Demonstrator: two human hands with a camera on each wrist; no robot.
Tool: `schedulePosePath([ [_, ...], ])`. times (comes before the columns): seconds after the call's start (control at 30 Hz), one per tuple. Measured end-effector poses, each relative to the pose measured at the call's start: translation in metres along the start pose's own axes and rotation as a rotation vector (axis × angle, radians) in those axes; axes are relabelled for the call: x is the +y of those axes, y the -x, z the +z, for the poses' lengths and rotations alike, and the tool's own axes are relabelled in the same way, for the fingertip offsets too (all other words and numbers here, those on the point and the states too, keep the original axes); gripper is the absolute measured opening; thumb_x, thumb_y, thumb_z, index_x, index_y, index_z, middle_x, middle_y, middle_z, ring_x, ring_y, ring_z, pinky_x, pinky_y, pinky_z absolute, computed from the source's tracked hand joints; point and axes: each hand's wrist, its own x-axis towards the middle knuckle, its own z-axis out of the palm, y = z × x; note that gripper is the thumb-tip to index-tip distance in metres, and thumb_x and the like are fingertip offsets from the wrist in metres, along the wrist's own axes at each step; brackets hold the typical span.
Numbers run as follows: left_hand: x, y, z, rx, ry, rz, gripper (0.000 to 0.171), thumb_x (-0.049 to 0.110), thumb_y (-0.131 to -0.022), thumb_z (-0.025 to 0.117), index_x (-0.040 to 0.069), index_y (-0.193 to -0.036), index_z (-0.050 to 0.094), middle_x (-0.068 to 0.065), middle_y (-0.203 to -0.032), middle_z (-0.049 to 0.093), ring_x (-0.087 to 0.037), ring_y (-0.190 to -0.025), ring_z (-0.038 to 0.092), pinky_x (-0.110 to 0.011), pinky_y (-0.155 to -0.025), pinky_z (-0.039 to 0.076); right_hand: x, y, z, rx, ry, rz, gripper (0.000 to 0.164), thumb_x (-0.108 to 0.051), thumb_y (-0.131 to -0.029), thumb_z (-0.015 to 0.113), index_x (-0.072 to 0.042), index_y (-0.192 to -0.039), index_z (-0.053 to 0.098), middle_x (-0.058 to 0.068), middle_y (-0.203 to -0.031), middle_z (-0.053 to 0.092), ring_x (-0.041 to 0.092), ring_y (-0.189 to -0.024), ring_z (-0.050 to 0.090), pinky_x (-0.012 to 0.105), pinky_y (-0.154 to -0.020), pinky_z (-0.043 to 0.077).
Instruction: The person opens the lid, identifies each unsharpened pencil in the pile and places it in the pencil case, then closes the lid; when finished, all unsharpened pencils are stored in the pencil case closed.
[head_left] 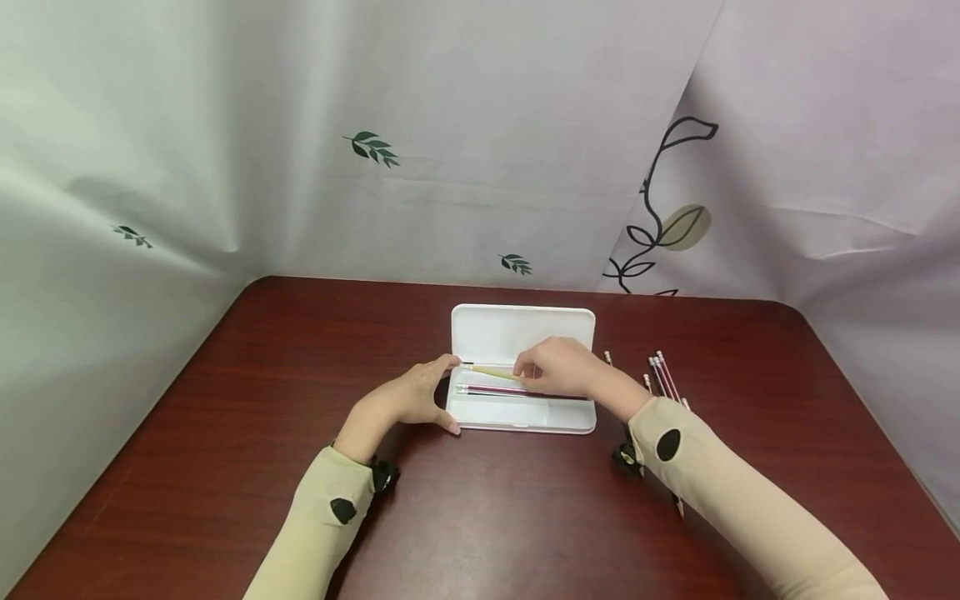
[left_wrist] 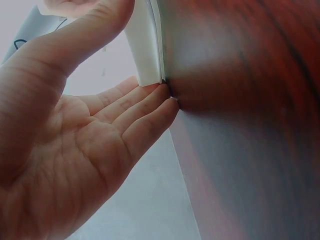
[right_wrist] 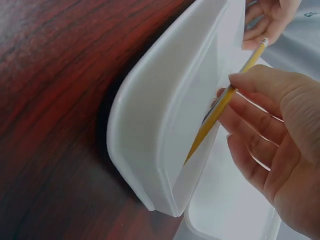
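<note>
While a pale leaf-print curtain [head_left: 450, 100] hangs behind the back edge and along the sides, the red-brown table [head_left: 495, 517] carries all items noted. 2 sleeved arms [head_left: 720, 475] extend over it from the front edge. A white case [head_left: 498, 414] lies near the middle of the back edge, its lid [head_left: 502, 329] raised on that side.

Left hand [head_left: 412, 393]: at the case's left end, touching it; fingers extended, thumb spread apart at the front left corner. Right hand [head_left: 558, 365]: above the case, apart from the left, thumb and fingers pinching a yellow pencil [head_left: 491, 372].

Loose pencils [head_left: 663, 377] lie between the case and the table's right edge; the right sleeve hides part, count unconfirmed. At least 2 pencils [head_left: 510, 392] lie lengthwise inside the case. The yellow pencil slants above these, its white end toward the left hand; contact with the case cannot be determined.
</note>
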Motion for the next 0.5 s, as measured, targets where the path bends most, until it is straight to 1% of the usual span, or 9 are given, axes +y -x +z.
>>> schedulePosePath([
  [0.13, -0.0002, -0.0003, 0.0006, 0.007, 0.003, 0.011, 0.092, 0.029, -0.059, 0.089, 0.002, -0.131, 0.036, -0.021, -0.134, 0.049, -0.029, -0.125, 0.046, -0.043, -0.102, 0.037, -0.0015, -0.0008, 0.0013, -0.037, 0.015, -0.004, 0.011, -0.022, -0.085, 0.065, -0.018, -0.092, 0.072, -0.011, -0.070, 0.063, 0.005, -0.067, 0.055, 0.028, -0.065, 0.047],
  [0.27, -0.0003, -0.0001, 0.0007, 0.011, 0.006, 0.019, 0.092, 0.028, -0.059, 0.089, 0.002, -0.130, 0.037, -0.021, -0.134, 0.049, -0.029, -0.124, 0.047, -0.043, -0.102, 0.037, -0.0030, -0.0002, 0.0033, -0.056, 0.013, -0.004, 0.012, -0.020, -0.086, 0.065, -0.017, -0.095, 0.073, -0.009, -0.074, 0.065, 0.006, -0.067, 0.054, 0.029, -0.068, 0.048],
  [0.43, -0.0001, 0.0003, 0.0005, 0.012, 0.005, 0.019, 0.092, 0.028, -0.059, 0.089, 0.002, -0.130, 0.037, -0.021, -0.133, 0.050, -0.030, -0.124, 0.047, -0.043, -0.102, 0.037, -0.0051, 0.0015, 0.0059, -0.058, 0.025, -0.014, 0.013, -0.018, -0.086, 0.066, -0.015, -0.097, 0.073, -0.007, -0.078, 0.066, 0.007, -0.070, 0.056, 0.031, -0.072, 0.049],
  [0.5, -0.0001, 0.0003, 0.0001, 0.013, 0.002, 0.016, 0.091, 0.028, -0.059, 0.089, 0.002, -0.130, 0.037, -0.021, -0.133, 0.050, -0.030, -0.123, 0.047, -0.043, -0.101, 0.038, -0.0061, 0.0015, 0.0072, -0.050, 0.045, -0.031, 0.012, -0.017, -0.086, 0.066, -0.015, -0.096, 0.073, -0.006, -0.078, 0.066, 0.008, -0.071, 0.057, 0.030, -0.072, 0.050],
])
